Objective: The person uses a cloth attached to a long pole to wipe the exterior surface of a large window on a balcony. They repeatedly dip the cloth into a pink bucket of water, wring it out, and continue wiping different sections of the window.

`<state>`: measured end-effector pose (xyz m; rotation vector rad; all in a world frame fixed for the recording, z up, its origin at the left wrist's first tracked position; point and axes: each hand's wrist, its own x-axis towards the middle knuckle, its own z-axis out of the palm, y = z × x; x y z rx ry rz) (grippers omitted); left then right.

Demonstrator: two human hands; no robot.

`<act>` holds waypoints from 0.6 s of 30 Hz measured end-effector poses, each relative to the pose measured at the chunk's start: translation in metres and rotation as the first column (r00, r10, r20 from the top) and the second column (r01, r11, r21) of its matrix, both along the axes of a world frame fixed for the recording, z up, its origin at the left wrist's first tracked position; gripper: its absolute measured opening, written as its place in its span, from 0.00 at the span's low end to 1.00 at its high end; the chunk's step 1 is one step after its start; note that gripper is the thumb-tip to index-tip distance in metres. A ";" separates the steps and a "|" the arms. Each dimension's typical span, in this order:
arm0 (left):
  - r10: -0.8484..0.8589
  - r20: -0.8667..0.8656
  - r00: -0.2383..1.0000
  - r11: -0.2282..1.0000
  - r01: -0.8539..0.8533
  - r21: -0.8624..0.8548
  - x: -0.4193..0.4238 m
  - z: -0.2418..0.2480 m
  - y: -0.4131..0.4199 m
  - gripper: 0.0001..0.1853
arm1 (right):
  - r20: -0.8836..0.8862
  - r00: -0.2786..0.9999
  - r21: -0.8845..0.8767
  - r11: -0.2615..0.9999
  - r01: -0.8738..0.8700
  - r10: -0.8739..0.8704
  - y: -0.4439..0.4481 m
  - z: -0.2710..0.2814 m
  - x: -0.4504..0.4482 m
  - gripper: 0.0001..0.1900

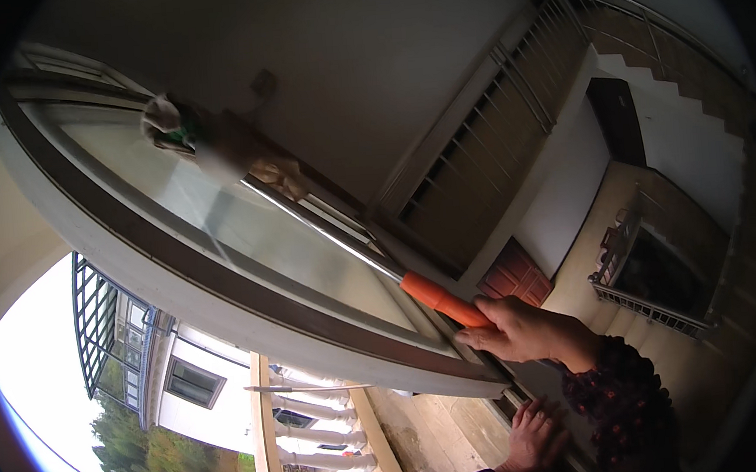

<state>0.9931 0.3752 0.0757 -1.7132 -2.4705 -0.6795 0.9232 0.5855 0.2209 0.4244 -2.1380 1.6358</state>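
My right hand (529, 334) is closed around the orange grip (448, 299) of a long metal pole (325, 233). The pole runs up along a glass pane (273, 237) and its frame. At its far end is a bundle of cloth (166, 119), pale with some green, partly blurred. Brown material (282, 177), perhaps cloth, shows lower down beside the pole. Below the right hand, my left hand (533, 439) is on the edge of the frame (511, 398), its fingers bent over it; the exact contact is blurred.
Outside stands a white balustrade (326, 430), with a white building (197, 380) and trees (184, 466) beyond. Indoors, a stairwell has a metal railing (494, 109) and steps (690, 89). A reddish-brown panelled door (515, 272) is farther down.
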 end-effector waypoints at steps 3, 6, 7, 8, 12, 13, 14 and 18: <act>0.021 0.131 0.991 0.998 -0.029 0.060 -0.008 0.015 0.005 0.29 | 0.025 0.999 0.042 0.999 -0.028 0.027 0.005 -0.007 0.045 0.22; 0.058 0.746 0.664 0.942 -0.284 0.180 -0.039 0.069 0.023 0.40 | 0.129 0.991 0.034 0.999 0.023 -0.027 0.012 -0.032 0.086 0.21; -0.221 0.830 0.512 0.865 -0.289 0.409 -0.061 0.092 0.043 0.47 | 0.187 0.981 0.071 0.996 0.044 -0.057 0.017 -0.044 0.101 0.20; -0.421 0.851 0.314 0.805 -0.303 0.510 -0.075 0.118 0.052 0.52 | 0.212 0.976 0.069 0.997 0.035 -0.049 0.015 -0.057 0.118 0.19; -0.698 0.711 -0.084 0.693 -0.333 0.640 -0.114 0.176 0.107 0.26 | 0.427 0.887 0.178 0.978 0.109 -0.176 0.030 -0.109 0.162 0.17; -0.726 0.641 -0.250 0.687 -0.236 0.687 -0.116 0.178 0.113 0.27 | 0.474 0.849 0.208 0.967 0.149 -0.233 0.039 -0.122 0.174 0.16; -0.588 0.806 -0.066 0.694 -0.553 0.460 -0.090 0.160 0.119 0.31 | 0.513 0.822 0.234 0.962 0.143 -0.247 0.046 -0.137 0.185 0.16; -0.453 0.863 -0.222 0.862 -0.357 0.361 -0.024 0.085 0.129 0.19 | 0.586 0.681 0.356 0.895 0.269 -0.438 0.068 -0.218 0.236 0.13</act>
